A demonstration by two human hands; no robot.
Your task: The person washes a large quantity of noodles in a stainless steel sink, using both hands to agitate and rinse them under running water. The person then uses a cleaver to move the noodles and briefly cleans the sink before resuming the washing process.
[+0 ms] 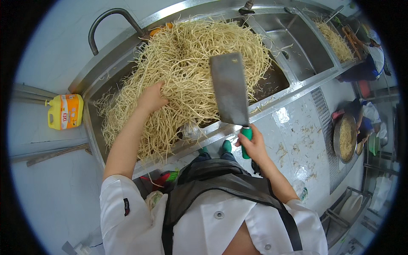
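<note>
A large heap of long, pale, root-like strands (188, 70) fills the left basin of a steel sink (272, 103). My left hand (153, 97) reaches into the heap, its fingertips partly hidden among the strands, so its grip on them cannot be made out. The green handle of a cleaver (230, 91) is in my right hand (253, 143), above the sink's front edge. The broad blade points away from me, over the right part of the heap. A clear, crumpled plastic piece (190, 130) lies by the front edge under some strands.
A curved steel faucet (116, 12) rises behind the basin. A yellow jug (66, 111) stands left of the sink. Another basin (296, 44) adjoins on the right. Scraps lie on the floor (296, 134). Two other people work at far right, one beside a large metal bowl (346, 138).
</note>
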